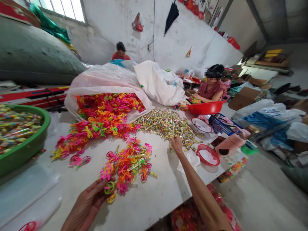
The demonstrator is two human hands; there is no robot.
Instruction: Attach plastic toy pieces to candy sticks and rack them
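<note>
My left hand (90, 199) is near the table's front edge, fingers curled around a green plastic toy piece (109, 187) with a yellow one just below it. A heap of pink, orange and yellow plastic pieces (130, 162) lies right beside it. My right hand (176, 143) is stretched far forward, its fingers closed in the near edge of a pile of small striped candy sticks (166, 123); what they pinch is hidden.
A big clear bag (103, 80) spills more coloured pieces (101, 115). A green basin (26, 147) stands left, a red basin (205, 107) and a small red basket (208, 155) right. Two other people sit at the far side. The table edge (168, 210) runs close by.
</note>
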